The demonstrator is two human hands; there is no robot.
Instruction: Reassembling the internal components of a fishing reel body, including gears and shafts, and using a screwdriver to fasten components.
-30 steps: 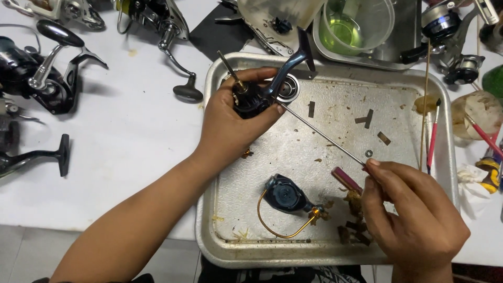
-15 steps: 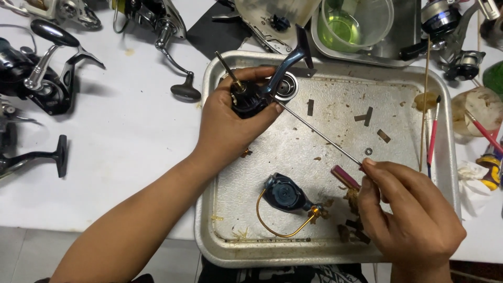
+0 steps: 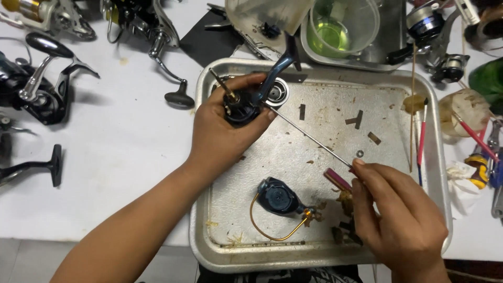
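Note:
My left hand (image 3: 222, 131) grips a dark fishing reel body (image 3: 246, 105) over the upper left of a metal tray (image 3: 429, 209). A thin metal rod (image 3: 309, 137) runs from the reel body down to my right hand (image 3: 401, 217), which pinches its lower end along with a small magenta-handled tool (image 3: 338, 180). A blue rotor part with a gold bail wire (image 3: 277, 202) lies in the tray's lower middle, just left of my right hand. Small dark parts (image 3: 346, 230) sit under my right fingers.
Several other reels (image 3: 42, 89) lie on the white table to the left and top. A clear cup with green liquid (image 3: 340, 29) stands behind the tray. Brushes, sticks and rags (image 3: 471, 136) crowd the right edge. Small metal pieces (image 3: 359, 119) are scattered in the tray.

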